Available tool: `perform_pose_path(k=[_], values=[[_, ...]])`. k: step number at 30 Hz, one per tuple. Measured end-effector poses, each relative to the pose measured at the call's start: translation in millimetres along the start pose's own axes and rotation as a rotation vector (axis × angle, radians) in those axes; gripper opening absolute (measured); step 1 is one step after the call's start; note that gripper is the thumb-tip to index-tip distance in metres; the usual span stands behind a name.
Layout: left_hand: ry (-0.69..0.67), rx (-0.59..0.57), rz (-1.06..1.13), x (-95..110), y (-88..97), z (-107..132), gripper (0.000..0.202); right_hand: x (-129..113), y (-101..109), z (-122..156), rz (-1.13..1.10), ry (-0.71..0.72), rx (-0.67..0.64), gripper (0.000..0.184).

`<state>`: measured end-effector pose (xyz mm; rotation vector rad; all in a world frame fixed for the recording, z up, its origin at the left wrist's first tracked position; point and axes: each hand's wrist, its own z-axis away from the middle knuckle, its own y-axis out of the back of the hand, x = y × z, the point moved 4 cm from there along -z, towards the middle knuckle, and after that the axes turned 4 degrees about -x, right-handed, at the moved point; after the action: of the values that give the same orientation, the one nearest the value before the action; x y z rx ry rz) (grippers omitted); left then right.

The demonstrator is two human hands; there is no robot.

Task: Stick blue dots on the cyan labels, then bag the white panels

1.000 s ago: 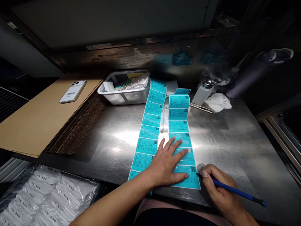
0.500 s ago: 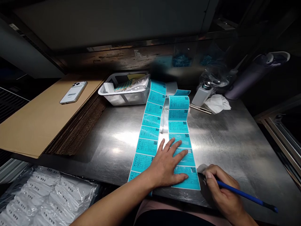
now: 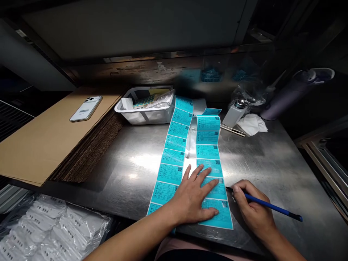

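Note:
Two strips of turquoise printed labels with small QR codes lie side by side on the steel table. The left strip [image 3: 173,157] runs toward the basket, and the right strip [image 3: 208,152] ends near the bottle. My left hand [image 3: 191,197] rests flat with spread fingers across both strips, mostly on the right one. My right hand [image 3: 251,204] grips a slim blue pen-shaped tool [image 3: 272,207] by its shaft. Its dark tip touches or nearly touches the right edge of the right strip. The labels under my left palm are hidden.
The stainless steel table [image 3: 266,170] is scuffed. A white plastic basket [image 3: 144,117] holds sheets and small items. A phone [image 3: 86,108] lies on stacked cardboard [image 3: 54,137]. Further right are a white bottle [image 3: 235,114], tissue [image 3: 251,125], and a purple flask [image 3: 288,98]. Bagged white items [image 3: 54,228] lie lower left.
My right hand and the tool have moved away from me along the strip's right edge. My left hand stays on the labels. The whole view has shifted slightly.

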<state>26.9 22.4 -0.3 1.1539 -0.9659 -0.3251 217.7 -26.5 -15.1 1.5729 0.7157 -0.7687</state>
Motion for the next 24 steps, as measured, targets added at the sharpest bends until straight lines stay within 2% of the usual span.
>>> perform_pose_path(k=[12,24], values=[[0.001,-0.002,0.010,-1.0,-0.8,-0.2,0.082,5.8,-3.3,-1.5,0.034,-0.023,-0.030,0.022],[-0.005,0.004,0.014,-0.7,-0.6,0.2,0.082,1.7,-4.3,-2.8,0.053,-0.028,-0.021,0.026]])
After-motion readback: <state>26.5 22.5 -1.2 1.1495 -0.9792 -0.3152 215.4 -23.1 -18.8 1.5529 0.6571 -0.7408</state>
